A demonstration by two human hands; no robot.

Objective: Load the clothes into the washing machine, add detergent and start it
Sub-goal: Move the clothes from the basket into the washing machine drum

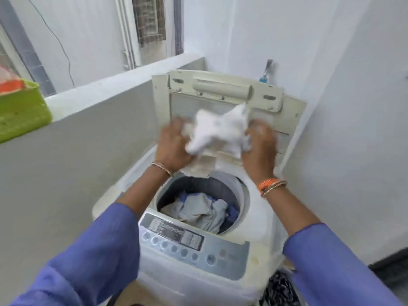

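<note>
Head view, near first: blue sleeves (84, 257) at the bottom edge, cut off. Control panel (176, 239) next, words too blurry to read. Past that, open drum (240, 191) of the washing machine (254, 228), with grey and blue clothes (198, 210) inside. Above the drum, left hand (172, 149) and right hand (260, 149), both closed on a white cloth (220, 131), bunched and blurry. Could slip and land on the rim or floor if let go too early. Could snag on the raised lid (220, 89) behind. Fingers hidden by cloth. No detergent in sight. Far left, green basket (22, 107), cut off.
</note>
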